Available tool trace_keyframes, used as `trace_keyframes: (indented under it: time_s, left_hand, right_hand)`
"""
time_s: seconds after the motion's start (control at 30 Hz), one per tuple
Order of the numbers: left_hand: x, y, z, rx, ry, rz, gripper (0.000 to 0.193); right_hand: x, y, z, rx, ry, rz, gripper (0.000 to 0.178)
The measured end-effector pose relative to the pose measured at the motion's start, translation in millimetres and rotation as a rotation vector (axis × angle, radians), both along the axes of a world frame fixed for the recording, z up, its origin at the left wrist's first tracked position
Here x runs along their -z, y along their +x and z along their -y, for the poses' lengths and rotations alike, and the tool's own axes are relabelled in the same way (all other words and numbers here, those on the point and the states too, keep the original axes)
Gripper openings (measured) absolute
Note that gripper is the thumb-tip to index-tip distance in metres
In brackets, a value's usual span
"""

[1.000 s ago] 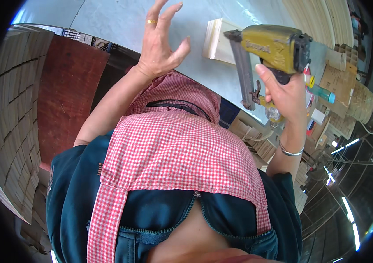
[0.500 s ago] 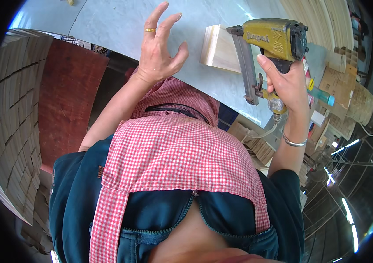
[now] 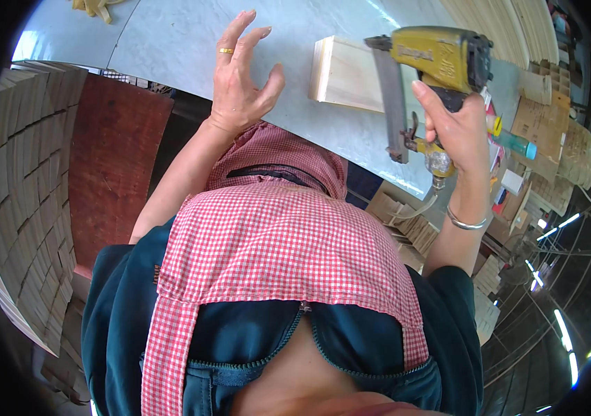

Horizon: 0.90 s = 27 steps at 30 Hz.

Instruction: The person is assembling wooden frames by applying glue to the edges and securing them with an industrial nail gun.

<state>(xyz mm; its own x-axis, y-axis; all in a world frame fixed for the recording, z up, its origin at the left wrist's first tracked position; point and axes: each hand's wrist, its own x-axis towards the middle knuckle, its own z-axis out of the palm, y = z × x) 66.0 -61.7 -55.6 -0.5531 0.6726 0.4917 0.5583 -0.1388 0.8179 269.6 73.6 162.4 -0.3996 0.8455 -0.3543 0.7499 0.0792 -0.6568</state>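
My right hand [image 3: 454, 125] grips the handle of a yellow and black pneumatic nail gun [image 3: 441, 59], its fingers wrapped round it. The gun's long dark magazine [image 3: 389, 104] points down toward me, and a hose runs from the fitting under the grip. Left of the gun, a pale wooden box [image 3: 347, 75] rests on the table; the magazine hides its right end. My left hand [image 3: 243, 80] hovers over the table's near edge, apart from the box. Its fingers are spread and curved, with nothing between them.
The light grey marbled table [image 3: 170, 41] spans the top. Long pale wooden strips [image 3: 497, 31] lie at the far right, with a teal-capped bottle [image 3: 517, 144] and cardboard [image 3: 542, 125] nearby. Stacked wooden pieces [image 3: 25, 152] and a reddish-brown board [image 3: 112, 159] stand at the left.
My left hand has shifted slightly left and down, away from the box. The nail gun in my right hand has moved a little to the right. The box appears slightly further left.
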Motion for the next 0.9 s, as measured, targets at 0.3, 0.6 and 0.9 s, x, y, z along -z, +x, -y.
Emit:
trace_keyframes:
  time_s: [0.3, 0.6, 0.9]
  left_hand:
    - [-77.7, 55.1, -61.5, 0.332, -0.317, -0.491, 0.059]
    - [-75.8, 85.5, -106.3, 0.537, -0.559, -0.637, 0.060]
    - [-67.5, 85.5, -107.6, 0.484, -0.478, -0.654, 0.068]
  right_hand:
    - [-4.6, 67.7, -20.7, 0.180, 0.022, 0.104, 0.027]
    - [3.6, 73.4, -33.1, 0.130, -0.001, 0.078, 0.032]
    - [5.4, 74.7, -48.9, 0.058, -0.042, 0.101, 0.035]
